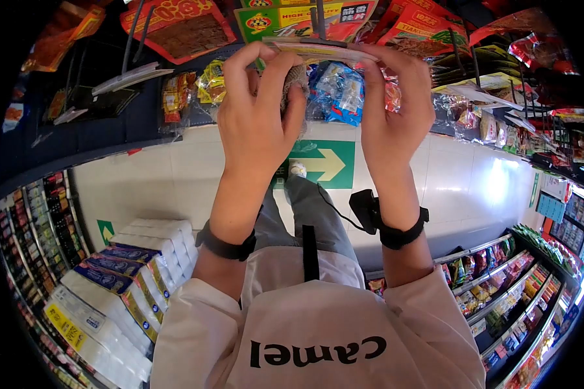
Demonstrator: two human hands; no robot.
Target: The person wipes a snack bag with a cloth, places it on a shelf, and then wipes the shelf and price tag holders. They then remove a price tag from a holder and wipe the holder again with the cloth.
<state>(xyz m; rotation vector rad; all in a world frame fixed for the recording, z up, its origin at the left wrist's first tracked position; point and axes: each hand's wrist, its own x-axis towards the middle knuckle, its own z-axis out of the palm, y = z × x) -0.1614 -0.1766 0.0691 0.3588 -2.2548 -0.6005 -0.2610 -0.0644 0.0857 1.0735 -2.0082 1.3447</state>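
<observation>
At the top centre, a flat clear label holder on a shelf hook lies between both hands. My left hand is closed round a crumpled grey-brown cloth, and its index finger reaches the holder's left end. The fingers of my right hand are bent, with the tips at the holder's right end. Below the holder, blue plastic packets show between the hands. Red and green snack packets hang just behind it.
Hooks with red packets line the top. A green arrow sign marks the tiled floor near a shoe. Stacked white paper packs stand lower left, and shelves of snacks stand lower right.
</observation>
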